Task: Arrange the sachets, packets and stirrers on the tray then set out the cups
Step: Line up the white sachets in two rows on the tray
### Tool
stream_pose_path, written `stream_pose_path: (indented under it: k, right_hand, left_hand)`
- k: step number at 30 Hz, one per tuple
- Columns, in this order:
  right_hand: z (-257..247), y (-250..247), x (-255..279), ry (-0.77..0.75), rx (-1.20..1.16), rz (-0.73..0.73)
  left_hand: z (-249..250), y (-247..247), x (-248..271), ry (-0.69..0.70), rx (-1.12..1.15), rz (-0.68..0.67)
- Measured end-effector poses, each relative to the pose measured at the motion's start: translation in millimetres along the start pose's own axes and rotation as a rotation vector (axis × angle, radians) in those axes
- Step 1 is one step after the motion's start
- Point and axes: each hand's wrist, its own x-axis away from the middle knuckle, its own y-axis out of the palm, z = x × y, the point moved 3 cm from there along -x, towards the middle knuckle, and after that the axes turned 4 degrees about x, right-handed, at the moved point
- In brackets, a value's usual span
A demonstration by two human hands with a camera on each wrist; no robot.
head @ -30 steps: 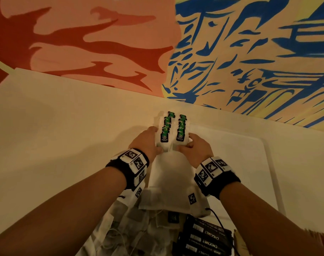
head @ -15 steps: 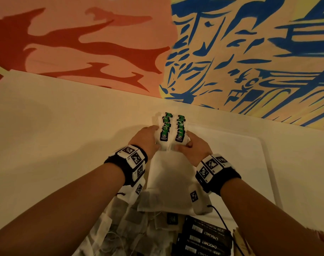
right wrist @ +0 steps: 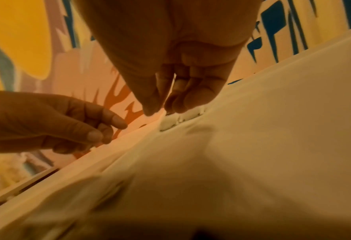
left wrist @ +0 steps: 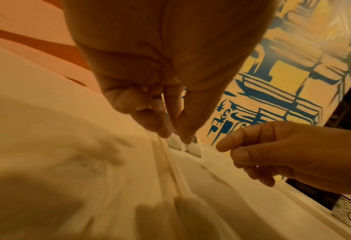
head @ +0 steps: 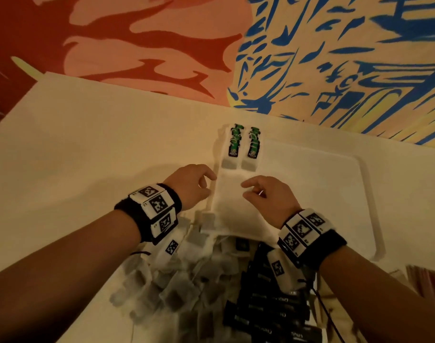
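Neither hand holds anything: the left hand (head: 190,185) hovers with fingers loosely curled just beside the tray's left rim, and the right hand (head: 268,196) hangs over the tray floor, fingers relaxed and slightly bent, thumb and forefinger apart. Just beyond both sets of fingertips, two rows of green-labelled tea sachets (head: 243,144) lie side by side in the far left corner of the white tray (head: 335,194), their long sides touching or nearly so, the green ends pointing toward the wall. In the left wrist view the same sachets (left wrist: 185,145) show as pale ends just past the fingers (left wrist: 160,125), close against the tray's raised edge, with the right hand reaching in from the side. The right wrist view shows them (right wrist: 180,118) low under the fingertips (right wrist: 149,107), which do not clearly touch them. Nearer the person, off the tray's near edge, a loose heap of pale tea bags (head: 176,288) is spread on the white table (head: 87,149), and next to it, to the right, lie several black packets (head: 268,310) with white lettering. Something reddish lies at the right edge of the head view, too blurred to identify. Both wrists wear black bands with white marker blocks (head: 157,206). Behind the table rises a wall mural (head: 335,58) in red, orange, blue and yellow.
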Motion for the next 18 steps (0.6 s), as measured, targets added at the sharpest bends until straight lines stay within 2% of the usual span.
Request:
stream_pose_path:
  k: [4, 10, 14, 18]
  right_hand:
    - [-10, 24, 28, -0.096, 0.109, -0.109]
    - [-11, 46, 33, 0.041, 0.199, -0.202]
    - [-19, 54, 26, 0.034, 0.154, -0.217]
    - [-16, 61, 27, 0.036, 0.125, -0.221]
  left_hand:
    - [-18, 7, 43, -0.015, -0.082, -0.049]
    - [-39, 10, 95, -0.064, -0.192, -0.033]
    - [-42, 23, 114, -0.072, -0.232, -0.035]
    - [-38, 36, 111, -0.064, -0.286, 0.028]
